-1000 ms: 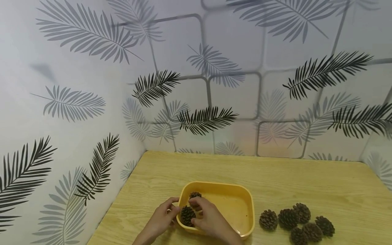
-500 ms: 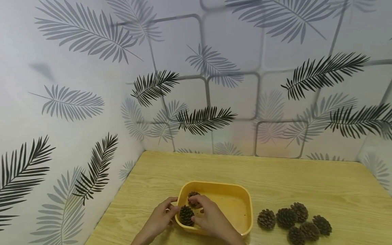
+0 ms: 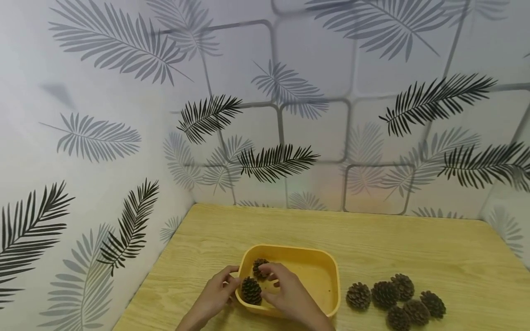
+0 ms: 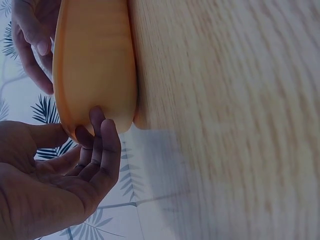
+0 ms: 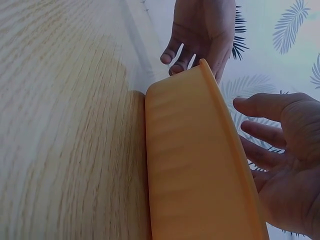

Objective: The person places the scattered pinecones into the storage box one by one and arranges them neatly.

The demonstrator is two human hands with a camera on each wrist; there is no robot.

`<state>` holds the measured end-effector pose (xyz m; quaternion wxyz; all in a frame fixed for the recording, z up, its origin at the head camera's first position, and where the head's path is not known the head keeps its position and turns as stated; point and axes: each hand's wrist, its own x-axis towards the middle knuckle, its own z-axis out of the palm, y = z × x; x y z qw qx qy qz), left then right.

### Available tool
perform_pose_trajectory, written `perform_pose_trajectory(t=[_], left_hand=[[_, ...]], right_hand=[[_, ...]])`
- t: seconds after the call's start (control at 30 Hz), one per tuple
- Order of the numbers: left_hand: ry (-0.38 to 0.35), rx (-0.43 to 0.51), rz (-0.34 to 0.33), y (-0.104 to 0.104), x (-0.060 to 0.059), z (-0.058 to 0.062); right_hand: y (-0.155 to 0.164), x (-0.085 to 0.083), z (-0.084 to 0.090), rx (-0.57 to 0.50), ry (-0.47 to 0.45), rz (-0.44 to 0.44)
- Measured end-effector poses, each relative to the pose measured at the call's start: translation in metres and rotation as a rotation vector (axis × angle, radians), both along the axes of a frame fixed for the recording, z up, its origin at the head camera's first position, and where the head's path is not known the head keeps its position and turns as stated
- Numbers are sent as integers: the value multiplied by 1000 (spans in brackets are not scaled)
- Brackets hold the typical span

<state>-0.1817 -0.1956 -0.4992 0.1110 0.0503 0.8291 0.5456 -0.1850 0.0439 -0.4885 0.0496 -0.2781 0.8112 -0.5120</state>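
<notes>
A yellow plastic basin (image 3: 306, 312) stands on the table with two brown pine cones in its left end. One pine cone (image 3: 251, 291) lies near the front left corner; the other pine cone (image 3: 260, 269) is behind it, partly covered by fingers. At the basin's left end, my left hand (image 3: 217, 292) pinches the rim, thumb at the edge and fingers against the outer wall, as the left wrist view also shows. Over the basin hangs my right hand (image 3: 287, 292), its fingers spread and loosely bent beside the two cones. In the right wrist view nothing shows between those fingers.
Several pine cones (image 3: 385, 294) lie in a loose group on the wooden table (image 3: 372, 234), right of the basin. Leaf-patterned walls (image 3: 314, 138) rise behind the table and along its left side.
My right thumb and fingers have drawn slightly right, away from the cones, leaving more of the rear one in sight. My left hand keeps its hold on the rim. The view has shifted slightly.
</notes>
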Motion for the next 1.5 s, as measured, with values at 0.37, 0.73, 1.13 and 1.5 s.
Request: perform_pose_trajectory(t=[0.37,0.73,1.13,1.5], left_hand=[[-21,7,2,1,-1,3],[-28,0,4,0,-2,1],[-42,-1,9,0,-2,0],[-43,5,8,0,-2,-1]], right_hand=[[13,5,3,-24,-27,-16],[25,6,5,-24,19,-71],[40,10,11,-39,20,-114],[56,14,18,-37,4,-185]])
